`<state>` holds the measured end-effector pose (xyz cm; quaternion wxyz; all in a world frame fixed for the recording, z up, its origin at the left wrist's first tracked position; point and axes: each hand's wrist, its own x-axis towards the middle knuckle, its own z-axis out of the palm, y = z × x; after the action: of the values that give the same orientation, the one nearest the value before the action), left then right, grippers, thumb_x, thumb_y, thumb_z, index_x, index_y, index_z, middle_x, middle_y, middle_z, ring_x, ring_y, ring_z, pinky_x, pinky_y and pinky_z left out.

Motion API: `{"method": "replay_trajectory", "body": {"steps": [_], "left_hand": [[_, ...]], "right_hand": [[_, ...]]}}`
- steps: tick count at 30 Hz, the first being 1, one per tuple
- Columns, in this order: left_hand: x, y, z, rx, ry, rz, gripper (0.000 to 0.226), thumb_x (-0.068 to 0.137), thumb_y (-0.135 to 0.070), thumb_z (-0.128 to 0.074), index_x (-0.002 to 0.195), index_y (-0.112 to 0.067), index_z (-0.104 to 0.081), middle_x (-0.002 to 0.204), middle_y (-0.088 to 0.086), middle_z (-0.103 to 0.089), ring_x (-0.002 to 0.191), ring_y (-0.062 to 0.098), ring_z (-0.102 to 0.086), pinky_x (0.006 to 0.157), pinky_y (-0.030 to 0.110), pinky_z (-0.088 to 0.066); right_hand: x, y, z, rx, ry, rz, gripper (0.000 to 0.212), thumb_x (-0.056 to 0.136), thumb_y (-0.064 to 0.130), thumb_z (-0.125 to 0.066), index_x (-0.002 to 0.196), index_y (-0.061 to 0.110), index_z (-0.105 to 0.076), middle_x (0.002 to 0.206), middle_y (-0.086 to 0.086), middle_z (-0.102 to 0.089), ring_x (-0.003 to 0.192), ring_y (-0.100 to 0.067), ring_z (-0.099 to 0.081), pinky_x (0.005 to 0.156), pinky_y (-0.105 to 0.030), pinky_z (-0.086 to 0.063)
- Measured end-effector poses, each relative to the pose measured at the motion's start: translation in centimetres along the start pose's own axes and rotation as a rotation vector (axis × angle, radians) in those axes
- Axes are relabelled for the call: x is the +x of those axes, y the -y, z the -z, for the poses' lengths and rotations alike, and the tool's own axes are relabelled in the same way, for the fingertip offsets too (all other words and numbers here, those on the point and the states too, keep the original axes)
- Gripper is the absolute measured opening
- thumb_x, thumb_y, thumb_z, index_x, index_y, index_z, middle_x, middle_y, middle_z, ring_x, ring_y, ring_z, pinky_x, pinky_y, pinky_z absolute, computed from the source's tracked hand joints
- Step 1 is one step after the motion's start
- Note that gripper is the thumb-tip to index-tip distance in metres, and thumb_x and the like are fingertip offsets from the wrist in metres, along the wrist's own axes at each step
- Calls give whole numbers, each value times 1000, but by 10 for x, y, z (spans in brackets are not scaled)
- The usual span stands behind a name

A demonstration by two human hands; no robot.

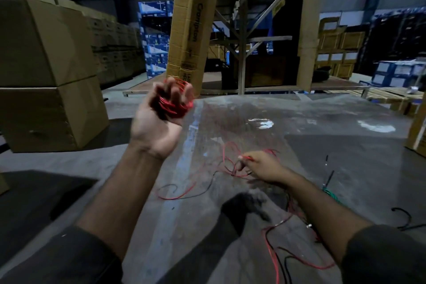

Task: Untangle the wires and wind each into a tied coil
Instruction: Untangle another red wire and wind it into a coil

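My left hand (161, 113) is raised at centre left, palm toward me, fingers curled round a wound red wire coil (176, 105). Lower right, my right hand (262, 165) pinches a strand of loose red wire (227, 157) just above the clear plastic sheet (288, 122) spread on the floor. Red and black wires (184, 193) trail loosely across the sheet in front of me. More tangled red and black wire (276, 253) lies near my right forearm. A green wire (330, 193) peeks out beside that arm.
Stacked cardboard boxes (46, 76) stand at the left. A tall carton (193, 23) leans against metal racking (244, 41) on a low platform ahead. More boxes (396, 71) sit at the right. A black hooked cable (405, 217) lies on the concrete floor at the right.
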<state>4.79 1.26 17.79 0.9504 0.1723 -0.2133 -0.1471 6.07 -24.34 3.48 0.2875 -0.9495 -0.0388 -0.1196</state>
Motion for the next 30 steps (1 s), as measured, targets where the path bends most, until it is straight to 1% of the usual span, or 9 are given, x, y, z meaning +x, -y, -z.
{"method": "replay_trajectory", "body": {"steps": [3,6,9,14,18,20,23,25,30], "left_hand": [[10,-18,-3,77,42,-138,41,107,-20,-34,89,-6,-68,104,13,-75,106,26,-71,107,41,-47],[18,-25,-2,146,37,-180,34,108,-21,-27,86,-14,-52,114,15,-73,118,32,-65,103,43,-45],[20,-24,2,193,32,-201,33,109,-24,-24,85,-17,-47,116,16,-72,121,33,-63,102,41,-43],[26,-34,10,236,-61,-324,38,109,-27,-21,81,-18,-46,119,21,-69,120,32,-63,100,37,-45],[30,-39,33,801,-120,-434,44,104,-51,-22,85,-23,-49,116,17,-71,123,26,-61,116,46,-29],[28,-29,50,1199,-107,-321,51,94,-68,-24,92,-27,-54,109,11,-74,123,28,-59,116,53,-25],[18,-9,68,1535,14,-105,60,84,-77,-25,93,-24,-53,86,11,-71,101,28,-66,107,52,-36],[9,3,71,1697,78,-55,59,92,-71,-23,89,-21,-53,74,7,-61,75,21,-63,85,49,-50],[-14,24,54,1548,239,163,41,101,-49,-36,89,-14,-54,71,3,-43,55,8,-40,49,23,-37]], "right_hand": [[11,2,20,190,-243,-39,41,105,23,-42,75,11,-68,72,0,-67,70,-16,-63,74,-31,-50],[11,37,39,471,-434,41,36,106,18,-38,79,7,-59,65,-3,-53,56,-11,-49,54,-18,-41],[0,54,31,324,-269,102,31,104,29,-41,79,16,-53,63,2,-44,54,-8,-38,51,-25,-32],[-33,54,20,51,-56,269,46,96,54,-40,77,17,-59,66,3,-58,59,-4,-50,60,-27,-39],[-47,61,31,206,-84,324,53,96,59,-37,62,20,-51,57,6,-49,54,-1,-44,57,-26,-35],[-48,70,41,338,-177,323,53,101,52,-38,63,17,-50,56,11,-46,53,1,-40,54,-18,-32],[-44,84,57,495,-374,284,56,99,44,-37,70,-1,-52,53,10,-45,47,0,-39,48,-12,-29],[-39,89,62,535,-479,262,56,100,42,-36,72,-5,-51,47,11,-42,43,-3,-34,45,-13,-25],[-16,87,69,540,-676,169,54,104,41,-39,70,2,-53,52,8,-41,46,-3,-33,50,-25,-27]]}}
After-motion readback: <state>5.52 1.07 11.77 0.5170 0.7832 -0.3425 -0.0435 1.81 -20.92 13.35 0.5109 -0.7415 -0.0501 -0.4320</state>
